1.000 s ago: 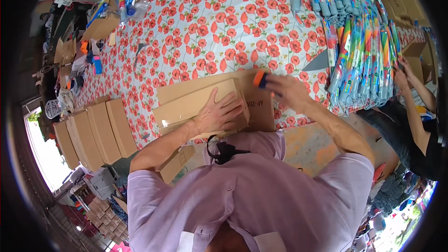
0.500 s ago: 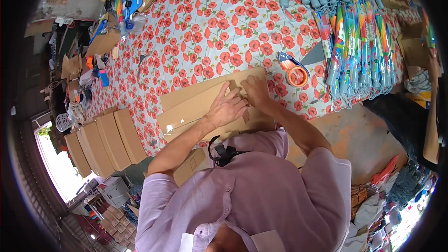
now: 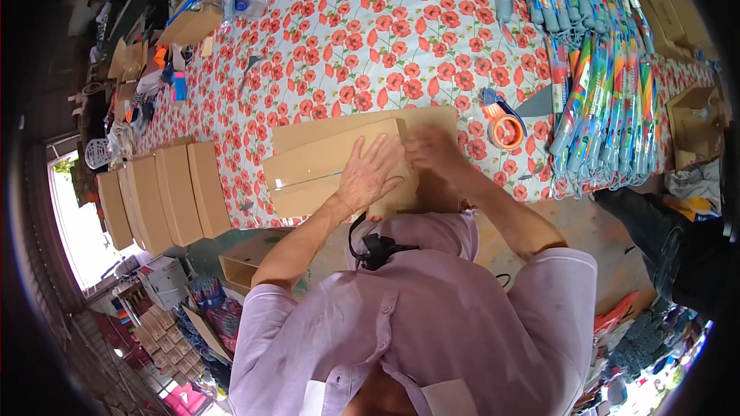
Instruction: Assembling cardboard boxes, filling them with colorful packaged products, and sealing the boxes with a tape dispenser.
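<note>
A long brown cardboard box (image 3: pixel 308 176) lies at the near edge of the table in front of me, with a shiny strip of tape along it. My left hand (image 3: pixel 371 173) rests flat on top near the box's right end, fingers spread. My right hand (image 3: pixel 435 150) is at that end, smeared by motion, so its fingers cannot be made out. Under and behind the box lies another piece of cardboard (image 3: pixel 308 131). To the right of my hands sits a blue tape dispenser (image 3: pixel 494 100) with an orange roll of tape (image 3: pixel 506 132).
A red-flowered cloth (image 3: pixel 347 54) covers the table. Several closed boxes (image 3: pixel 173 192) stand in a row at the left edge. Bundles of packaged folding umbrellas (image 3: pixel 605 115) lie at the right. An open carton (image 3: pixel 690 119) stands beyond them, and clutter (image 3: pixel 193 23) fills the far left.
My left hand has opened out from bent fingers at the box's end to lie flat on top. My right hand has moved along that end and is now blurred. The whole view has shifted slightly.
</note>
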`<act>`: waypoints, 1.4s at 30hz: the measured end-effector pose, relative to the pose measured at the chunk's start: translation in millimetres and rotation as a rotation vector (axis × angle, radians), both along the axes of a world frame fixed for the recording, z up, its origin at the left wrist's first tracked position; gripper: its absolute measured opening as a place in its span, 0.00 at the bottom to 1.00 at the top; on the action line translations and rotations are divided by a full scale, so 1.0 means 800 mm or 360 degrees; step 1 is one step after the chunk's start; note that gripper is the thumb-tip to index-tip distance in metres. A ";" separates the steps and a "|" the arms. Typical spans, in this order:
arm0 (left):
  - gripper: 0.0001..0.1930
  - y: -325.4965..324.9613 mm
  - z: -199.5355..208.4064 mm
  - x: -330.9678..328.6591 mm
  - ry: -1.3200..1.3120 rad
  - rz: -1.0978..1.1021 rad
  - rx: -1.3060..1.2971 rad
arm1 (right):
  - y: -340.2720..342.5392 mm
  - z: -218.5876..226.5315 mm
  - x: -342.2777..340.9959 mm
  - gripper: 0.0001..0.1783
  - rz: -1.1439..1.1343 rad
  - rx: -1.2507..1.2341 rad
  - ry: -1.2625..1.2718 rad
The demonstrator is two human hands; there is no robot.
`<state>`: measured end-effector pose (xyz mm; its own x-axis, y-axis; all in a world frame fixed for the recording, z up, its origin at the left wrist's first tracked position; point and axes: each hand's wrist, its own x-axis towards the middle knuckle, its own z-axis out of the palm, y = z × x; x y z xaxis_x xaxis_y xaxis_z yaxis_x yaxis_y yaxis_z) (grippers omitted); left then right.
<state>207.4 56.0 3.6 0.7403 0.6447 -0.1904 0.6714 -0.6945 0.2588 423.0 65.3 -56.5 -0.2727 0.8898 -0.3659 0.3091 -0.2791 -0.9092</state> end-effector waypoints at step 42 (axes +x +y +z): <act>0.31 -0.231 0.347 -0.805 -0.1311 0.2832 0.1322 | 0.149 0.419 -0.750 0.43 0.0755 -0.0216 0.1158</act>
